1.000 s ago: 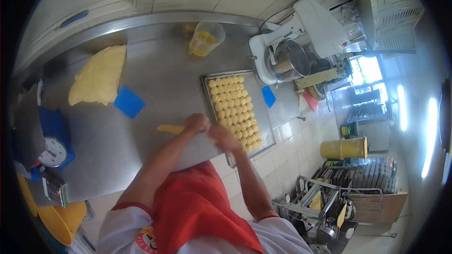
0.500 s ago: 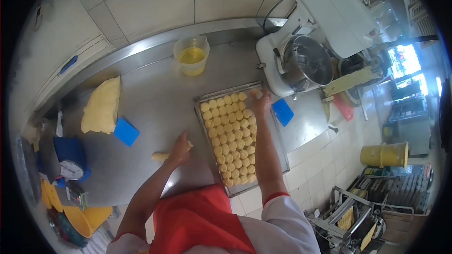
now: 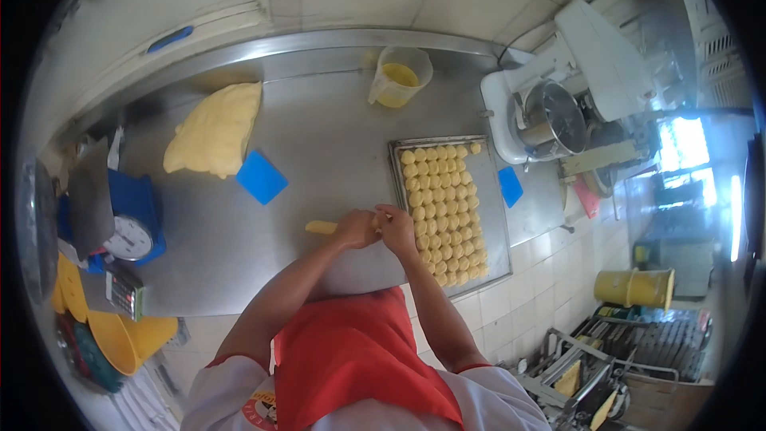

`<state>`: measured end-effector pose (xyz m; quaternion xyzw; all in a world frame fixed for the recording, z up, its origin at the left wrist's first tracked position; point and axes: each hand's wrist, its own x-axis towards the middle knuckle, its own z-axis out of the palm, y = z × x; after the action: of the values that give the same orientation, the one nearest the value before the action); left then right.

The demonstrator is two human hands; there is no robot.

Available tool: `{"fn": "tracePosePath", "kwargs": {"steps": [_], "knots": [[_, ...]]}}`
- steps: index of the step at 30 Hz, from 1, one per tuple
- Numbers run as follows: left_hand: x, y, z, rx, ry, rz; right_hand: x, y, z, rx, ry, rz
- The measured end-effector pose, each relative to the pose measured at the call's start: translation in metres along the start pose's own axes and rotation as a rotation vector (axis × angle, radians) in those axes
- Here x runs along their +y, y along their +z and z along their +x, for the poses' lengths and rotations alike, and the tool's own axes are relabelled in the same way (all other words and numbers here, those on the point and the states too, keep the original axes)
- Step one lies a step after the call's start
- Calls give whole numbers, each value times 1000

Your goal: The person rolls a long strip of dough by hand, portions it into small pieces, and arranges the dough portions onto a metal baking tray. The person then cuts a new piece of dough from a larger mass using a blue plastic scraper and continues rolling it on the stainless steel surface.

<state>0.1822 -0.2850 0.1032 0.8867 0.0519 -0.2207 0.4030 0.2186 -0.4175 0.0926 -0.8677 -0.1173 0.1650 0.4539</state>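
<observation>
Left hand point(image 3: 359, 229) was curled round the dough strip point(image 3: 321, 227), tail out left over the counter point(image 3: 315, 271). Right hand point(image 3: 396, 230) bent in at its other end; couldn't tell its hold. Uneven squeeze risked tearing; wrist drift risked bumping tray point(image 3: 498, 223) and dough balls point(image 3: 440, 207).
</observation>
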Motion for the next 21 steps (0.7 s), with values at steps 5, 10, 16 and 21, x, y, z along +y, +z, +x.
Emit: {"fn": "tracePosePath", "kwargs": {"steps": [5,10,16,21], "knots": [[4,7,-7,58,-10,94,-24,12,-19,155,34,-348],[-1,5,9,-76,-17,186,-1,-37,-19,-325,-334,-265],[-25,5,40,-29,-213,74,-15,-171,12,357,-429,262],[-54,24,41,139,-60,-14,4,-215,101,784,-229,148]]}}
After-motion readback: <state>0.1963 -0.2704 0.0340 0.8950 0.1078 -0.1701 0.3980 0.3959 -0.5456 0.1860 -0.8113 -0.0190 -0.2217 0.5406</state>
